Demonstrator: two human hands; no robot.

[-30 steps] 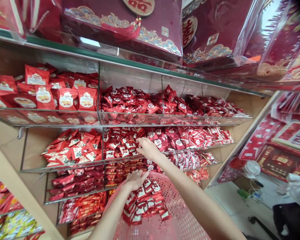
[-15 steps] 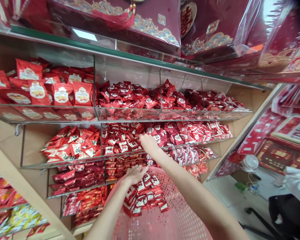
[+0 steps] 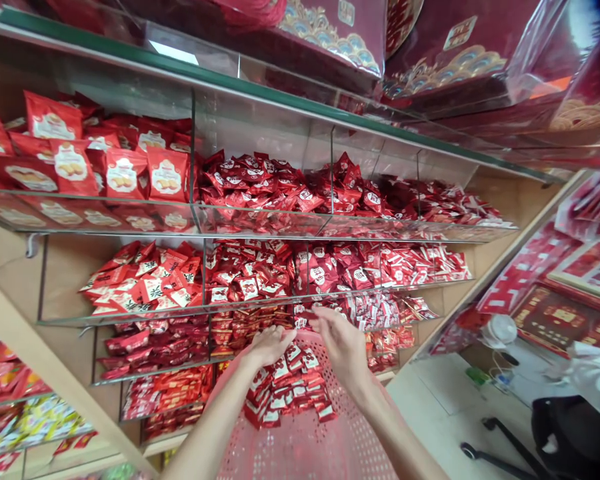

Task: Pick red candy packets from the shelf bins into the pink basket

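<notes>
A shop's tiered display of glass shelves [image 3: 130, 317] fills the view, topped by a green-edged ledge [image 3: 220, 80] that carries maroon gift boxes [image 3: 330, 40]. Clear dividers split the shelves into compartments heaped with red foil packets, and larger bags of biscuits [image 3: 120, 175] stand on the upper left shelf. To the right, a white desk fan [image 3: 500, 330] and a white plastic bag [image 3: 595, 373] sit near red framed panels [image 3: 560, 327] above the tiled floor [image 3: 445, 427].

A pink perforated plastic basket [image 3: 300, 453] sits close beneath the shelf front, with a pile of red-and-white packets [image 3: 287, 390] inside. The left hand [image 3: 269, 345] curves just above that pile, its fingers partly closed; whether it grips anything is hard to tell. The right hand [image 3: 337, 343] is spread wide just beside the basket's rim, its fingertips [image 3: 316, 319] close to small packets [image 3: 300, 317] at the shelf's glass lip. No packet is clearly held in it.

Slippery foil could slide off the loose heap if the fingers brush it, dropping packets behind the basket. A knuckle catching the thin glass lip could jolt the shelf, and a tilted basket could shed its pile through the gap.
</notes>
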